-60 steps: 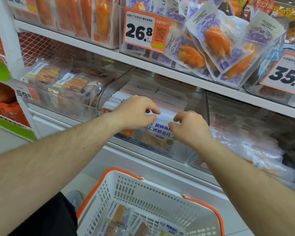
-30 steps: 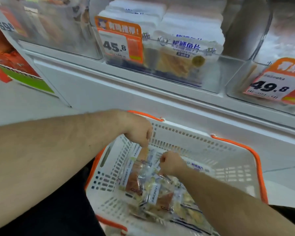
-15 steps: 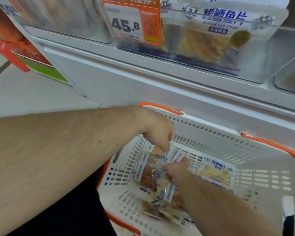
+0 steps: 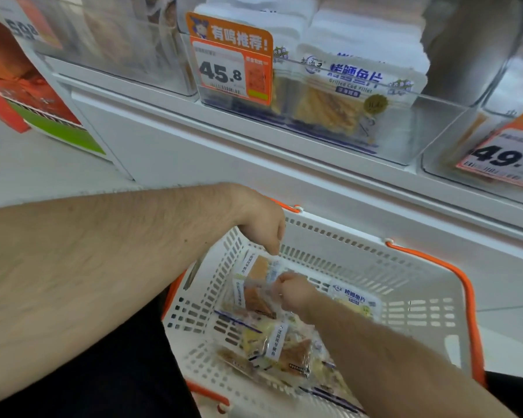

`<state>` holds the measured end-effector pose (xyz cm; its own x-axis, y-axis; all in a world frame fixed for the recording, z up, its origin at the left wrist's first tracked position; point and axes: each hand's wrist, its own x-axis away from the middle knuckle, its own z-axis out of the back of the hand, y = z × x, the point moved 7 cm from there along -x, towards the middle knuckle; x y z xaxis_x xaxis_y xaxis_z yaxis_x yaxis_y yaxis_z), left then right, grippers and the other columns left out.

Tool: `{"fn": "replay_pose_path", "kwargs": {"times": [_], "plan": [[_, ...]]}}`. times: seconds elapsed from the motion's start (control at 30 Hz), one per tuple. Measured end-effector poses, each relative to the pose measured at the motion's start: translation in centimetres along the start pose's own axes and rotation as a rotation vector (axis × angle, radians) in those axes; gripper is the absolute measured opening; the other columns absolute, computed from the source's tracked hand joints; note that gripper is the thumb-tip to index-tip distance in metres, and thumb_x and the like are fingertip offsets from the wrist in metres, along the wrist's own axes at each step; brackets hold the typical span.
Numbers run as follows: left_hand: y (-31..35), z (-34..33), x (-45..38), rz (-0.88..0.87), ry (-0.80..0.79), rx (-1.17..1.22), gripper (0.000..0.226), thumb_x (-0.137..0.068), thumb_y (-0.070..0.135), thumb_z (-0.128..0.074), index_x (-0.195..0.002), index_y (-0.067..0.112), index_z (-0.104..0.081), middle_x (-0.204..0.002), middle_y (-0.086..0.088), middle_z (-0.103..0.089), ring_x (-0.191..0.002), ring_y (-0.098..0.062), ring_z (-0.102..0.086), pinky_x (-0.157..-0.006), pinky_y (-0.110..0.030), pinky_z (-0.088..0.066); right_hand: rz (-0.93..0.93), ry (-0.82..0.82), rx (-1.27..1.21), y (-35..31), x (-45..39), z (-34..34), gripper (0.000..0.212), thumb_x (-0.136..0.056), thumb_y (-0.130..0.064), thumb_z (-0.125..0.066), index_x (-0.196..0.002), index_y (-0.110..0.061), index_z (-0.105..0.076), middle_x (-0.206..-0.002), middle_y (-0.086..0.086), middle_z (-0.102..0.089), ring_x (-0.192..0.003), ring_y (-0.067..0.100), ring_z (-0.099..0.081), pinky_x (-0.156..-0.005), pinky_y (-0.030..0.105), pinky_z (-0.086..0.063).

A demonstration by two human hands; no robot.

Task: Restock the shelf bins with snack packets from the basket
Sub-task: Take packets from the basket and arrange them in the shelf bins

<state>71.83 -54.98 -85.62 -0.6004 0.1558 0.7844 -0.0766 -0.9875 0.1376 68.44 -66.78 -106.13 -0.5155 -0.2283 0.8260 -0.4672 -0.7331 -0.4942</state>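
Both my hands reach down into a white basket (image 4: 417, 285) with orange handles, below the shelf. My left hand (image 4: 261, 224) pinches the top edge of a clear snack packet (image 4: 258, 268) holding orange-brown pieces. My right hand (image 4: 293, 291) is curled on the same bunch of clear packets (image 4: 254, 300). Several more packets (image 4: 287, 351) lie on the basket floor, and a white grilled cod packet (image 4: 355, 301) leans at the back. Above, a clear shelf bin (image 4: 429, 128) holds white grilled cod packets (image 4: 344, 95) behind a 45.8 price tag (image 4: 230, 58).
A second clear bin with a 49.8 tag (image 4: 504, 155) stands at the right, another clear bin (image 4: 109, 46) at the left. The white shelf base (image 4: 224, 164) runs across just above the basket. Grey floor (image 4: 43, 170) lies to the left.
My hands left the shelf bin and dropped into the basket. In the last half second both closed on the clear packets and lifted them slightly; the view tilted up a little.
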Motion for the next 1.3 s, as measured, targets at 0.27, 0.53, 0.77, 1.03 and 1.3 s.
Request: {"fn": "replay_pose_path", "kwargs": {"times": [0.27, 0.53, 0.77, 1.03, 1.3], "plan": [[-0.2, 2.2, 0.6, -0.036, 0.195, 0.048, 0.05, -0.094, 0.043, -0.061, -0.135, 0.017, -0.054, -0.131, -0.001, -0.057, -0.108, -0.02, -0.057, -0.086, -0.03, -0.045, 0.18, -0.107, -0.274, -5.6, 8.4, 7.7, 0.028, -0.103, -0.011, -0.041, -0.077, -0.02, -0.047, -0.118, 0.007, -0.072, -0.104, 0.026, -0.063, -0.071, 0.038, -0.048], [2.4, 2.6, 2.0, -0.15, 0.299, 0.237, 0.057, -0.079, 0.04, -0.08, -0.125, 0.02, -0.056, -0.122, 0.003, -0.064, -0.109, -0.019, -0.062, -0.093, -0.035, -0.05, 0.316, -0.194, -0.522, -7.3, 17.8, 15.3, 0.024, -0.104, -0.019, -0.038, -0.081, -0.019, -0.046, -0.109, 0.014, -0.07, -0.093, 0.035, -0.067, -0.083, 0.056, -0.053], [7.4, 4.6, 4.0, -0.36, 0.469, 0.71, 0.014, -0.083, 0.006, -0.076, -0.086, 0.016, -0.066, -0.075, 0.001, -0.075, -0.063, -0.01, -0.066, -0.059, -0.027, -0.047, 0.399, -0.047, -0.476, -6.4, 23.7, 20.3, 0.026, -0.104, -0.015, -0.039, -0.079, -0.016, -0.044, -0.102, 0.019, -0.072, -0.086, 0.038, -0.071, -0.089, 0.057, -0.051], [15.1, 8.2, 5.7, -0.406, 0.72, 0.454, 0.02, -0.084, 0.018, -0.077, -0.1, 0.022, -0.064, -0.07, 0.01, -0.058, -0.056, -0.001, -0.05, -0.053, -0.016, -0.038, 0.549, 0.531, 0.583, -7.4, 30.2, 24.7, 0.013, -0.085, -0.028, -0.07, -0.086, -0.017, -0.062, -0.093, 0.003, -0.07, -0.085, 0.021, -0.066, -0.078, 0.037, -0.053], [21.2, 12.9, 7.6, -0.634, 0.972, 0.516, 0.02, -0.08, 0.014, -0.078, -0.075, 0.023, -0.061, -0.064, 0.009, -0.057, -0.063, -0.012, -0.054, -0.063, -0.028, -0.045, 0.529, 0.847, 0.794, -6.8, 35.1, 28.5, 0.025, -0.084, -0.02, -0.066, -0.076, -0.033, -0.046, -0.082, -0.012, -0.054, -0.091, 0.02, -0.058, -0.079, 0.036, -0.051]]}}
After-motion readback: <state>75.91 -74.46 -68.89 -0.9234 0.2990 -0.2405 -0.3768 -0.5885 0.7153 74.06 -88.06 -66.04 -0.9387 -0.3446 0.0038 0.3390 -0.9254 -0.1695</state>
